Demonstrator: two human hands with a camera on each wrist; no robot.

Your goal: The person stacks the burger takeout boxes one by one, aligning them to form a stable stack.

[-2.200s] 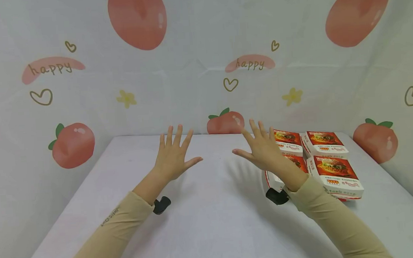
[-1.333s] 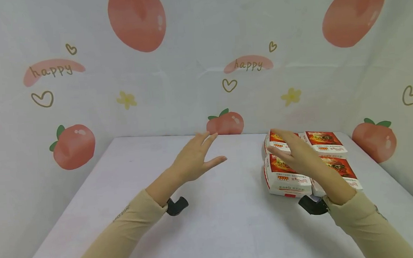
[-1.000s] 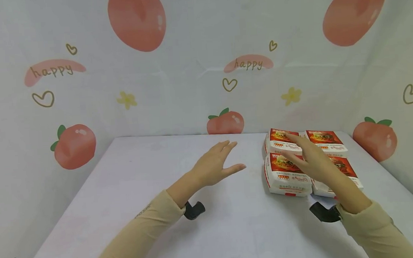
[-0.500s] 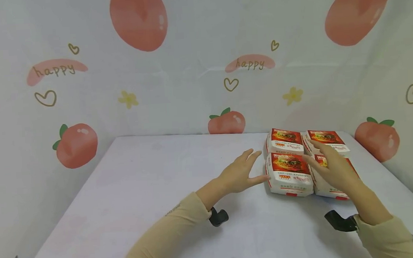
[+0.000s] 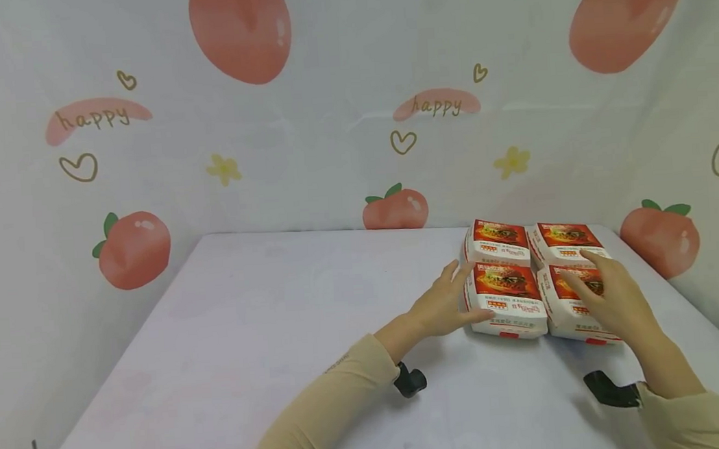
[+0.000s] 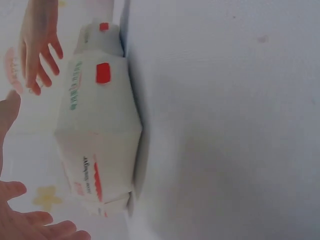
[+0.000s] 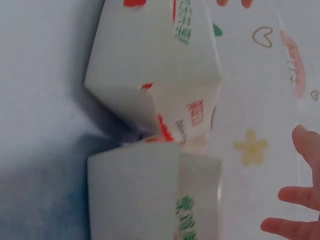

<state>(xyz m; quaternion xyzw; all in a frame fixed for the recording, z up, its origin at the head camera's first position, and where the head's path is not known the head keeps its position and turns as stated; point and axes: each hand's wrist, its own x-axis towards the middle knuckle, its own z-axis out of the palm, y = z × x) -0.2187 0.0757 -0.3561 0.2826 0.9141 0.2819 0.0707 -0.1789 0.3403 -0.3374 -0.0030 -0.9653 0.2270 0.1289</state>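
Note:
Several white cardboard burger boxes with red burger pictures sit in two rows at the table's right. My left hand [image 5: 441, 309], fingers spread, is at the left side of the front left box [image 5: 509, 298], its thumb overlapping the box's near side. My right hand [image 5: 617, 298] is over the right part of the front right box [image 5: 565, 315], thumb and fingers apart. In the left wrist view, my left fingers [image 6: 37, 220] are outstretched beside the white box [image 6: 100, 110]. The right wrist view has a narrow gap between the upper box [image 7: 155, 50] and lower box [image 7: 135, 195].
Behind the front pair stand the back left box [image 5: 499, 240] and back right box [image 5: 567, 239]. A white cloth covers the table [image 5: 249, 341]. A printed curtain [image 5: 328, 116] hangs along the far edge. Each wrist carries a black camera mount [image 5: 411, 381].
Both hands have come forward from a raised, spread pose. The left has travelled right to the front left box; the right has moved right and down over the front right box. The boxes have stayed put.

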